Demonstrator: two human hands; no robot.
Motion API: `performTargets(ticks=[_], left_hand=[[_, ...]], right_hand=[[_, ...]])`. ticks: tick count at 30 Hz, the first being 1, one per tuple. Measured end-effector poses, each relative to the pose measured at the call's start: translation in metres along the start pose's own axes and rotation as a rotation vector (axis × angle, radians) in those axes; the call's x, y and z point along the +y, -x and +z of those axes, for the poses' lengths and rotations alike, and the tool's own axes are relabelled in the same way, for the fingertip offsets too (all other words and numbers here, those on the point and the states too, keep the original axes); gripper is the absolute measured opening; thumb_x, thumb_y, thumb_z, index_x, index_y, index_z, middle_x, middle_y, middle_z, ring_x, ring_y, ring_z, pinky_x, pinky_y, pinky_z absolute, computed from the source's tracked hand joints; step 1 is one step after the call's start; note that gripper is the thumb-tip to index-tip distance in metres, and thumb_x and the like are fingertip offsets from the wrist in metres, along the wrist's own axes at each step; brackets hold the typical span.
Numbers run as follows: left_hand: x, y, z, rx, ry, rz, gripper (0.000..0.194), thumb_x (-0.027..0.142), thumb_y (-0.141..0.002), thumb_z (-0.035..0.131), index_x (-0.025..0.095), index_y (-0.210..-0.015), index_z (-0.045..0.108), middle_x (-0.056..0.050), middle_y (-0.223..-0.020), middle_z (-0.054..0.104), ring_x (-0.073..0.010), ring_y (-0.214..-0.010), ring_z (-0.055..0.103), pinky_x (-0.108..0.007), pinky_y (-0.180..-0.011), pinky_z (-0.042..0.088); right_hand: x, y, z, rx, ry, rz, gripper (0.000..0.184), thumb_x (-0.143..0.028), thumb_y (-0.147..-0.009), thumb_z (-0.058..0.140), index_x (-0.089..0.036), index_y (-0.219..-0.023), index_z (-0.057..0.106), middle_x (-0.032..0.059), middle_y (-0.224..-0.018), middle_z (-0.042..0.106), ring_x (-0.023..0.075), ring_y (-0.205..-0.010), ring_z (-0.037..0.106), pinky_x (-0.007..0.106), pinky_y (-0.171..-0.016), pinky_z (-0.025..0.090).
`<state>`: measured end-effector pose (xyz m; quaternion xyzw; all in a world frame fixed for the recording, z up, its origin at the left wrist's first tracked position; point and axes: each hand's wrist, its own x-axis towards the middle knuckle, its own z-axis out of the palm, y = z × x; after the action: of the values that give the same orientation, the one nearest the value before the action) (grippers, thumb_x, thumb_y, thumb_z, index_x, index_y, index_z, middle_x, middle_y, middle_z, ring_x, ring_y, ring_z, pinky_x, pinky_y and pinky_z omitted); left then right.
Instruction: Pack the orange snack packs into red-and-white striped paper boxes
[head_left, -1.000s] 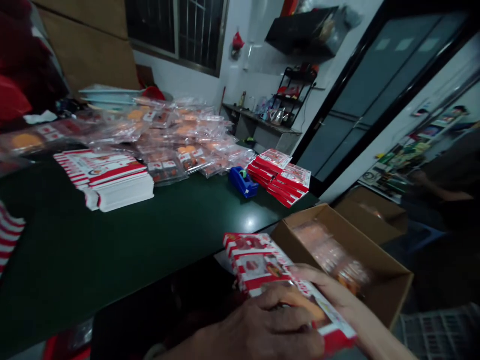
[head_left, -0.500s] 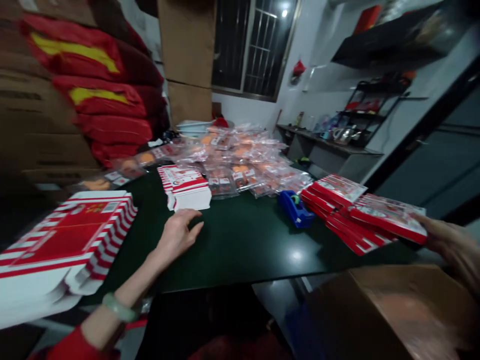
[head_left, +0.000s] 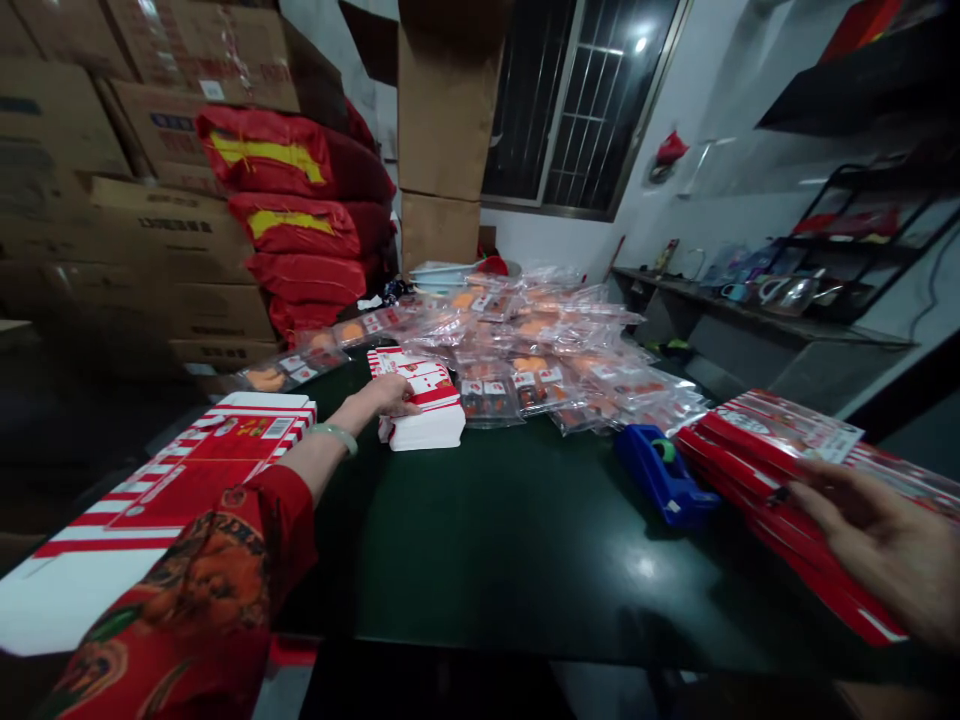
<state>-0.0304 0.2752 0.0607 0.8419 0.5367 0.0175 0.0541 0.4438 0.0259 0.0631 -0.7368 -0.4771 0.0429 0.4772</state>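
My left hand (head_left: 391,393) reaches across the dark green table (head_left: 487,560) and rests on top of a small stack of flat red-and-white cartons (head_left: 420,400), fingers curled over its near edge. A pale green bangle (head_left: 335,434) sits on that wrist, above a red patterned sleeve. My right hand (head_left: 885,545) is at the right edge, fingers spread, lying on a pile of filled red packs (head_left: 765,450) stacked on the table's right side; it grips nothing.
A blue tape dispenser (head_left: 664,475) stands left of the red packs. Clear bags of orange snacks (head_left: 540,340) cover the table's far end. A bigger stack of flat cartons (head_left: 165,480) lies at the near left. Cardboard boxes and red sacks (head_left: 292,220) rise behind.
My left hand has moved forward from the bare table onto the small carton stack. My right hand has let go of the red pack, which now lies on the pile. The view turned left.
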Motion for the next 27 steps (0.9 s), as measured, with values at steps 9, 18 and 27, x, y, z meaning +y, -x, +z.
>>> performTargets(ticks=[9, 18, 27], left_hand=[[0.051, 0.049, -0.013, -0.015, -0.21, 0.053, 0.029, 0.032, -0.09, 0.056, 0.014, -0.113, 0.057, -0.009, -0.113, 0.061, -0.02, -0.095, 0.062, -0.04, -0.081, 0.053], [0.179, 0.177, 0.024, 0.083, -0.178, 0.422, 0.017, 0.005, -0.074, 0.049, 0.013, -0.084, 0.06, -0.011, -0.078, 0.067, -0.022, -0.064, 0.063, -0.031, -0.05, 0.044], [0.201, 0.225, -0.032, 0.369, 0.294, 0.671, 0.022, 0.008, -0.083, 0.042, 0.016, -0.064, 0.05, 0.002, -0.059, 0.052, -0.0087, -0.05, 0.041, -0.024, -0.049, 0.03]], right_hand=[[-0.093, 0.063, 0.113, -0.554, -0.528, -0.061, 0.034, -0.047, -0.075, 0.064, -0.016, -0.089, 0.063, 0.0035, -0.067, 0.063, 0.0134, -0.051, 0.058, 0.026, -0.047, 0.047], [-0.116, 0.147, 0.137, -0.107, -0.081, -1.03, 0.026, -0.01, -0.085, 0.051, -0.016, -0.108, 0.062, 0.012, -0.102, 0.068, 0.0245, -0.1, 0.06, 0.04, -0.082, 0.047], [-0.112, 0.172, 0.081, 0.248, 0.138, -1.188, 0.046, -0.002, -0.074, 0.06, -0.019, -0.117, 0.057, 0.015, -0.125, 0.053, 0.0308, -0.127, 0.042, 0.045, -0.096, 0.04]])
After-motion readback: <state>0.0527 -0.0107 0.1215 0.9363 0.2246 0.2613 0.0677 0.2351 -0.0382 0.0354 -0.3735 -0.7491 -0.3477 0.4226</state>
